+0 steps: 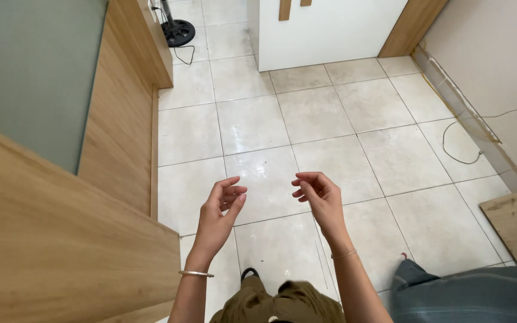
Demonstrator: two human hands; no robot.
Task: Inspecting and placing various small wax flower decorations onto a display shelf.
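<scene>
Above the pale square-tiled floor (252,119), the left hand (219,212) and right hand (318,194) are raised, fingers loosely curled, nothing held. A light wooden panel (49,239) is seen at nine o'clock, a thin grey cable (459,140) at two o'clock.

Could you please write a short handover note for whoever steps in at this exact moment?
Left hand: raised over the tiled floor, fingers loosely curled, holding nothing; metal bangle on the wrist.
Right hand: raised beside it, fingers curled inward, also holding nothing; thin bracelet on the wrist. The hands are apart, not touching.
Nearby: wooden panel on the left, white door ahead, loose cable by the right wall, fan base far left.
Nothing is picked up yet.
</scene>
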